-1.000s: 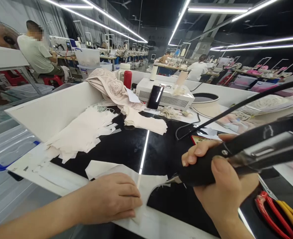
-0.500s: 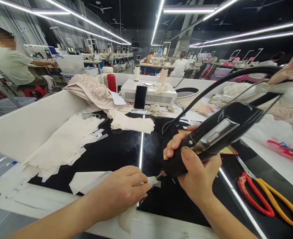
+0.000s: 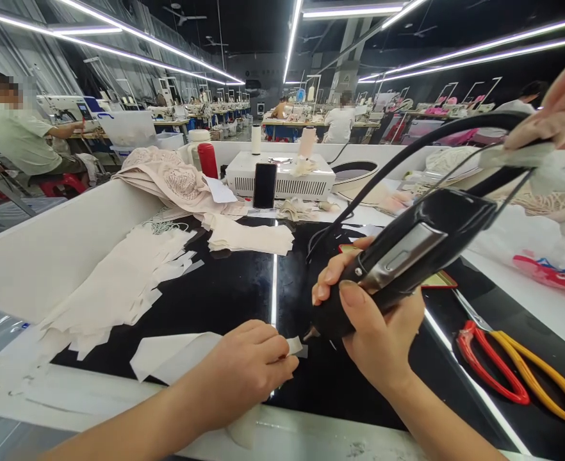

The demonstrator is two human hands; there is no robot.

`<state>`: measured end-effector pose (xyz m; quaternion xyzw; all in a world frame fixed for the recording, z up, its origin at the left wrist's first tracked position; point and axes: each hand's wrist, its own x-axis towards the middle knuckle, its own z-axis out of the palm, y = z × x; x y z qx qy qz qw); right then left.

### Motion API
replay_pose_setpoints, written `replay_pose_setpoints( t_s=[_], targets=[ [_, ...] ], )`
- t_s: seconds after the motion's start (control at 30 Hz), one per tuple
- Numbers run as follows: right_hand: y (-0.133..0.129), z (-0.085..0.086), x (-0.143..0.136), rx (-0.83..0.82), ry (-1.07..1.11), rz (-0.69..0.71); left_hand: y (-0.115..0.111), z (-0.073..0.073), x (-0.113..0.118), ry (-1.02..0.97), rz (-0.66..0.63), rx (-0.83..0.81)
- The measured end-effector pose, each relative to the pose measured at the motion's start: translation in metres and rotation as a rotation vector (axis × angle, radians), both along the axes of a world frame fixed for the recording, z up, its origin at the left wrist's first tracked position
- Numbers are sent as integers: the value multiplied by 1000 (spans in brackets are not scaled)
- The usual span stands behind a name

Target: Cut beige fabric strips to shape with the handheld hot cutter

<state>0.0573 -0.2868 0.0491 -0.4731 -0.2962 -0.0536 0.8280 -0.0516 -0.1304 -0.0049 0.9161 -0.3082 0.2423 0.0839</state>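
My left hand (image 3: pixel 248 368) is closed in a pinch on a cream fabric piece (image 3: pixel 294 346), whose end sticks out past the fingertips. More of the cream cloth (image 3: pixel 167 352) spreads out to the left, behind the wrist. Wrapped in my right hand (image 3: pixel 376 320) is a black corded hand tool (image 3: pixel 421 237) with a silver side panel. Its pointed metal tip (image 3: pixel 311 333) points down at the fabric end, a small gap from it. Both hands are over the glossy black work surface (image 3: pixel 244 288).
Stacked cream pieces (image 3: pixel 114 288) lie left, with a smaller stack (image 3: pixel 251 235) ahead. Large scissors (image 3: pixel 494 358) rest at right. A phone (image 3: pixel 264 186) leans on a white vented box (image 3: pixel 306 176). Another hand (image 3: pixel 546 128), seemingly someone else's, is near the cable (image 3: pixel 407 153) at upper right.
The view has shifted slightly. My left fingers have curled further around the fabric. The tool's tip, at the fabric end before, now stands slightly apart from it.
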Motion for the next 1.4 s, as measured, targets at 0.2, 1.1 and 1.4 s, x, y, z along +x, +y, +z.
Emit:
replay_pose_setpoints(
  t_s=[0.2,1.1,1.4],
  targets=[
    [0,1,-1,20,-12,34,-7,-2,-10,30,43,61],
    [6,9,-5,38,-33,15,-31,-6,-23,29,-106,-163],
    [9,-1,-2,-5,-93,0,-5,3,-8,30,32,-39]
  ],
)
